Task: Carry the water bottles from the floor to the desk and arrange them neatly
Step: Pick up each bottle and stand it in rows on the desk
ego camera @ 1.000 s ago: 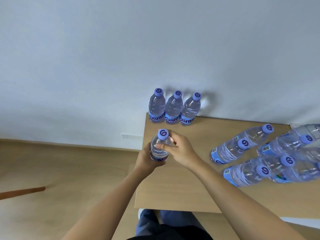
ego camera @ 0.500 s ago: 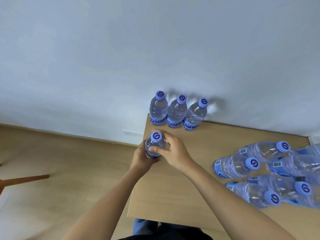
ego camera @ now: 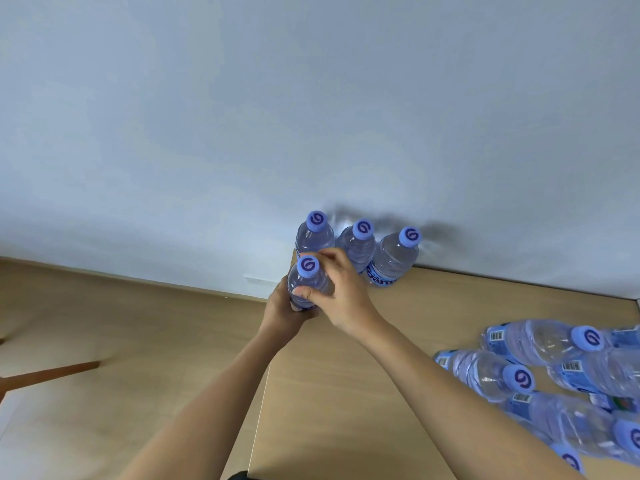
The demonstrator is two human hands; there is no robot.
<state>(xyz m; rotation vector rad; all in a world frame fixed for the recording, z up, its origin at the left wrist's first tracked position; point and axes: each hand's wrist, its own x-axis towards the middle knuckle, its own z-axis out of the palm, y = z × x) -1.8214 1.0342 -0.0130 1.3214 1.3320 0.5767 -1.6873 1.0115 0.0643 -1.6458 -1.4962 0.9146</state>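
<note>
Both hands hold one upright clear water bottle (ego camera: 306, 277) with a blue cap at the far left corner of the wooden desk (ego camera: 346, 393). My left hand (ego camera: 282, 306) wraps its lower body from the left. My right hand (ego camera: 341, 289) grips its upper body from the right. Just behind it, three bottles stand in a row against the wall: left (ego camera: 314, 233), middle (ego camera: 358, 244), right (ego camera: 394, 258). Several more bottles (ego camera: 540, 368) lie on their sides at the desk's right.
A pale wall rises directly behind the desk. Wooden floor (ego camera: 121, 341) lies to the left, below the desk's left edge, with a brown wooden furniture leg (ego camera: 48, 374) at the far left. A wall socket (ego camera: 258, 280) sits low on the wall.
Both hands have carried the held bottle farther back along the desk's left edge, close up to the row of three. The camera has tilted, shifting the lying bottles lower right.
</note>
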